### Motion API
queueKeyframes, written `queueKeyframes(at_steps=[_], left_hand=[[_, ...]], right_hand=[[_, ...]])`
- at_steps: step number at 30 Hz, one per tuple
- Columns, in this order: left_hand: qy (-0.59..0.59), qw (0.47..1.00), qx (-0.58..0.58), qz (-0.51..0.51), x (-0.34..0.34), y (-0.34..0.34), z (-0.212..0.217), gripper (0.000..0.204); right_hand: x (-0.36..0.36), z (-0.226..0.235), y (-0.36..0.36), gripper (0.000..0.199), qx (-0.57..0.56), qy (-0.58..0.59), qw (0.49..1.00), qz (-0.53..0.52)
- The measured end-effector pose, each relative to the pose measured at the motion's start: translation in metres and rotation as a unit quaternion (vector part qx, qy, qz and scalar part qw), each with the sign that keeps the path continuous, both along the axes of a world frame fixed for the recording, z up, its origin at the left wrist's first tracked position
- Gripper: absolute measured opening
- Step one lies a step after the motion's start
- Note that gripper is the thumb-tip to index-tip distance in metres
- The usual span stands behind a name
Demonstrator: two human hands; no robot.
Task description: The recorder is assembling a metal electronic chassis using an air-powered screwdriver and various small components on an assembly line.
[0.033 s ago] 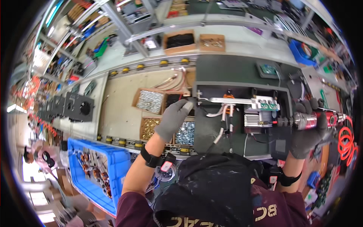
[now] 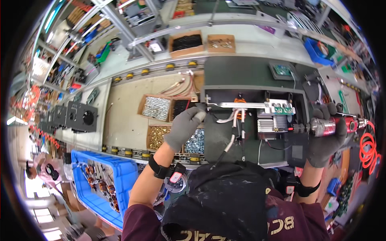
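Observation:
My left hand (image 2: pixel 184 127), in a grey glove, reaches to the left edge of an open black chassis (image 2: pixel 219 138). Its fingertips are pinched at the left end of a flat metal bar (image 2: pixel 237 105) that runs across the chassis. My right hand (image 2: pixel 326 140), also gloved, grips a red and silver power screwdriver (image 2: pixel 335 125) held level. The screwdriver's bit points left at a ribbed silver block (image 2: pixel 270 125). A green terminal block (image 2: pixel 282 108) sits at the bar's right end. White cables (image 2: pixel 234 127) hang below the bar.
Cardboard boxes of silver screws (image 2: pixel 156 107), black screws (image 2: pixel 179 107), brass parts (image 2: pixel 157 137) and silver nuts (image 2: pixel 196 141) lie left of the chassis. A blue crate (image 2: pixel 124 172) of parts stands at the lower left. An orange coiled hose (image 2: pixel 368 146) hangs at the right.

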State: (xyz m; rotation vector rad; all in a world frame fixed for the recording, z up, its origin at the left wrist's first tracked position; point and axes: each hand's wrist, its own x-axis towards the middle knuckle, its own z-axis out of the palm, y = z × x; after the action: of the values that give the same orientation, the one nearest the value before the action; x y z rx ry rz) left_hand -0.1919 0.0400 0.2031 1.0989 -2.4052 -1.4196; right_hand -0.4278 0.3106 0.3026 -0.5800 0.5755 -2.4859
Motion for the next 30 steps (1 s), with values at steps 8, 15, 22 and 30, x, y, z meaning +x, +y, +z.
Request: queueKeyframes(at_steps=[8,15,22,30], left_hand=[[0.070,0.907,-0.282,-0.305,-0.048,0.045,-0.011,0.031],[-0.102,0.717,-0.439,-0.533,-0.108,0.085,-0.028,0.020],[0.056,0.781,-0.373,-0.498,-0.111,0.078,-0.041,0.014],[0.111,0.802,-0.361,-0.463,-0.122,0.083,-0.037,0.017]], right_hand=[[-0.001,-0.035,0.045,0.034,0.083,-0.015,0.989,-0.123],[0.012,-0.053,0.050,0.037,0.134,-0.040,0.984,-0.108],[0.030,-0.062,0.046,0.041,0.297,-0.045,0.947,-0.115],[0.034,-0.083,0.040,0.033,0.316,-0.023,0.946,-0.068]])
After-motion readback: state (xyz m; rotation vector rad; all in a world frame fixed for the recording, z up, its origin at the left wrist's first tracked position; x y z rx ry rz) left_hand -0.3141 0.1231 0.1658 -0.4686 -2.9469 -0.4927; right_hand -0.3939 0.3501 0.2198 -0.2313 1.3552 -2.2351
